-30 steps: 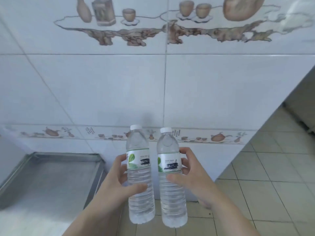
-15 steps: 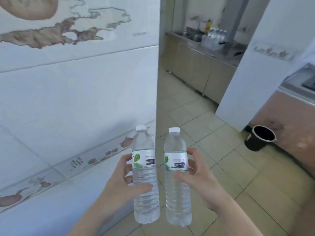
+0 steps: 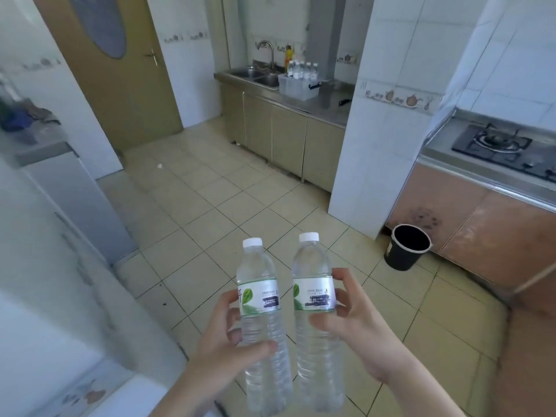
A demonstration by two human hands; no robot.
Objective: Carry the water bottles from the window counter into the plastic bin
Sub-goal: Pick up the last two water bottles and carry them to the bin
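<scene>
Low in front of me, left hand point(image 3: 224, 341) grips the left water bottle point(image 3: 263, 320), right hand point(image 3: 358, 332) grips the right water bottle point(image 3: 316, 317); both upright, side by side, caps on, held over the tiled floor point(image 3: 210, 206). Far across the room I see the plastic bin point(image 3: 296, 87) on the sink counter point(image 3: 325, 111), bottles already standing inside it. Black bucket point(image 3: 407, 251) on the floor at right.

Home kitchen – sink point(image 3: 258, 76), gas hob point(image 3: 496, 145).
</scene>
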